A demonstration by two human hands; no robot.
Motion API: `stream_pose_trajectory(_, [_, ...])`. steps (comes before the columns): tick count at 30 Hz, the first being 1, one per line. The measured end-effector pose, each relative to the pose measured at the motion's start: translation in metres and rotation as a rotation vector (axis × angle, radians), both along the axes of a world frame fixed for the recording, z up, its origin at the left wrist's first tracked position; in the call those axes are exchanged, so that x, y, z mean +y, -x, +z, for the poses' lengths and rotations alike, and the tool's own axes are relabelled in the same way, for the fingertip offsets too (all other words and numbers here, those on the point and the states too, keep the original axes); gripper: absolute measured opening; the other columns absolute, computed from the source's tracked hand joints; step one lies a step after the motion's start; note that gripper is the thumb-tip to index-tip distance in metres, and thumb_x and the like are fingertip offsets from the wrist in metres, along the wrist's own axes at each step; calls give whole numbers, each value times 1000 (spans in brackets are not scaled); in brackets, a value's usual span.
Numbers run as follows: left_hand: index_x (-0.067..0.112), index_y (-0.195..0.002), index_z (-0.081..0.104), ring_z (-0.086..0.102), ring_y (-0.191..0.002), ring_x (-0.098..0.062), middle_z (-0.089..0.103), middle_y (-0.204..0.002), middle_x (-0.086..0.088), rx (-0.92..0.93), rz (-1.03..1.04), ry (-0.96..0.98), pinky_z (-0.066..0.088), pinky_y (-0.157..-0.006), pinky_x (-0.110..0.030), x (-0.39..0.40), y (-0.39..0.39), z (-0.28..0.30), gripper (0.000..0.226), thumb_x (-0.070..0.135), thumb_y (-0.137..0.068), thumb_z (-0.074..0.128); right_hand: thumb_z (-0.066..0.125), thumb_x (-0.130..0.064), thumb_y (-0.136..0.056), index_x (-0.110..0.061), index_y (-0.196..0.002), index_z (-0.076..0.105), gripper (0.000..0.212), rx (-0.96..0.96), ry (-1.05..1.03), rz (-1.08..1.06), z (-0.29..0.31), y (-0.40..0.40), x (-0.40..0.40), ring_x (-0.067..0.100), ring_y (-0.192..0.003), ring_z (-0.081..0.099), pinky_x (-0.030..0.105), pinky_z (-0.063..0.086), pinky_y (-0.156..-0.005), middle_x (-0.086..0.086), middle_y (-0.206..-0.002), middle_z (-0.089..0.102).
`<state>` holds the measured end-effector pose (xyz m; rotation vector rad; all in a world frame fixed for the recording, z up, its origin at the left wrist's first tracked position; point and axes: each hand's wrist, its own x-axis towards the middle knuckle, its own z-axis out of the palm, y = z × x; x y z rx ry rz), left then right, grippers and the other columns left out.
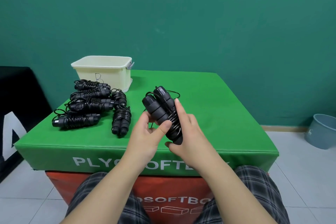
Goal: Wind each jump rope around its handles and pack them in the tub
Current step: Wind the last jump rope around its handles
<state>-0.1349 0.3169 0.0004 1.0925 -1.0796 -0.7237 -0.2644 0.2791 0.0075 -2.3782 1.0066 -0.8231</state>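
Both hands hold one black jump rope above the green foam box that serves as counter, right of and nearer than the tub. Left hand is curled round the paired handles, thumb pressed on the front one. Right hand wraps the handles' lower end w/ index finger straight up along the coils; cord is wound several turns round the handles, a loose loop shows at the top end. Cream tub sits at the box's far left corner, inside not visible. Six wound ropes lie just in front of the tub, approx. touching each other. Grey bin on the floor, far right of the tub.
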Motion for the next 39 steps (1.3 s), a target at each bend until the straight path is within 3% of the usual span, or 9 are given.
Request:
stream_pose_trajectory(4, [24, -103, 57, 48, -68, -13, 62, -85, 10, -123, 73, 13, 44, -65, -27, -1, -1, -5, 36, 38, -71, 69, 65, -16, -82, -57, -135, -19, 108, -30, -43, -34, -3, -1, 3, 22, -106, 49, 35, 45, -88, 1, -118, 37])
stream_pose_trajectory(11, [34, -107, 56, 37, -51, -6, 59, -87, -3, -415, 45, 25, 34, -52, -26, -3, -15, -5, 44, 62, -74, 52, 61, -13, -79, -38, -150, 4, 94, -166, -122, -94, -1, 2, 5, 10, -99, 46, 29, 42, -84, -7, -119, 35])
stream_pose_trajectory(15, [31, -123, 51, 58, -86, -3, 61, -99, 12, -607, 113, 117, 49, -80, -24, 1, -21, -12, 39, 49, -90, 39, 60, -14, -71, -40, -120, 38, 60, -364, -238, -63, 1, -1, 7, 5, -100, 50, 23, 42, -89, -6, -119, 48])
stream_pose_trajectory(19, [36, -120, 49, 56, -82, 8, 59, -86, 15, -615, 162, 185, 39, -75, -5, 3, -24, -20, 30, 22, -94, 42, 57, 6, -77, -34, -110, 46, 53, -513, -400, 3, 8, 1, 9, -5, -71, 55, 8, 43, -66, -7, -99, 61])
stream_pose_trajectory(25, [24, -101, 54, 47, -52, 2, 55, -80, 1, -59, 40, 37, 38, -53, -13, -2, -17, -16, 18, 8, -94, 50, 64, -11, -67, -33, -112, 49, 53, -518, -514, 78, 8, -1, 12, -8, -70, 55, 9, 43, -65, -13, -96, 62])
stream_pose_trajectory(27, [19, -99, 55, 43, -48, -3, 52, -75, -2, 62, -58, -44, 36, -50, -18, -5, -20, -16, 18, 25, -86, 65, 59, -18, -60, -29, -110, 52, 51, -533, -563, 85, 7, -3, 13, -4, -63, 54, 11, 40, -57, -10, -89, 61])
stream_pose_trajectory(31, [14, -85, 63, 41, -49, -8, 50, -62, -1, 179, -249, -111, 32, -48, -20, -5, -25, -20, 70, 72, -48, 77, 57, -23, -65, -20, -99, 61, 34, -538, -572, 143, 7, -3, 16, 6, -62, 55, 12, 39, -54, -11, -75, 62])
stream_pose_trajectory(36, [18, -71, 63, 41, -49, -5, 52, -52, 10, 145, -13, -90, 33, -53, -25, -5, -24, -15, 54, 67, -53, 75, 58, -41, -68, -42, -110, 49, 43, -487, -423, 48, 6, -5, 11, 3, -88, 59, 20, 47, -78, -19, -108, 59])
stream_pose_trajectory(39, [14, -62, 48, 37, -42, -7, 44, -45, 7, 97, 112, -123, 29, -51, -27, -1, -21, -11, 51, 60, -66, 71, 60, -33, -78, -47, -107, 43, 36, -512, -335, 18, 5, -4, 12, 5, -76, 56, 19, 46, -67, -14, -115, 52])
